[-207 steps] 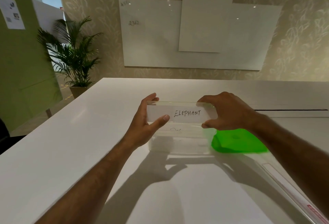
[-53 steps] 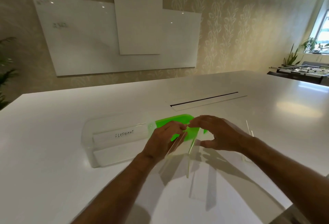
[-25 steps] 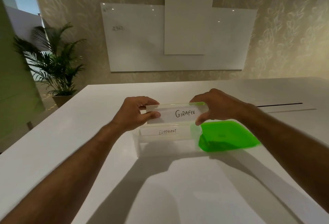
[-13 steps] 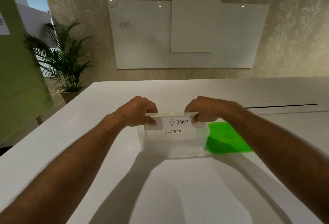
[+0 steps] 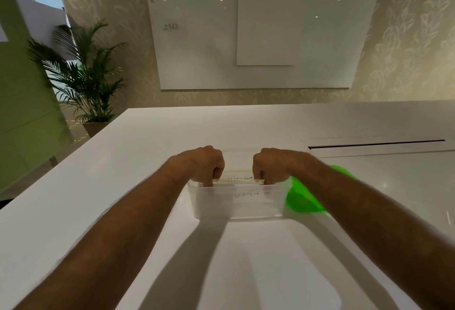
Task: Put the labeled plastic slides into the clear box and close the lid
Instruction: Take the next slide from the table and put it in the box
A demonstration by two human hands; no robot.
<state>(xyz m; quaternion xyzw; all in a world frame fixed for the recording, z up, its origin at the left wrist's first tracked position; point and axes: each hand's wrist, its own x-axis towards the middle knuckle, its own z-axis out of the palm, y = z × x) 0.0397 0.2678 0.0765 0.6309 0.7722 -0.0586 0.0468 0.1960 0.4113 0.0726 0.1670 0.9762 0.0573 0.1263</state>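
The left hand (image 5: 205, 165) and right hand (image 5: 269, 165) each pinch an end of a labeled clear plastic slide (image 5: 242, 183) standing inside the clear rectangular plastic box (image 5: 236, 207), beside a green lid (image 5: 301, 201).

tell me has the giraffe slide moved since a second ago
Yes. The giraffe slide has gone down: a second ago it was held above the clear box rim, and now it sits inside, in front of the elephant slide, both hands still pinching its top edge.
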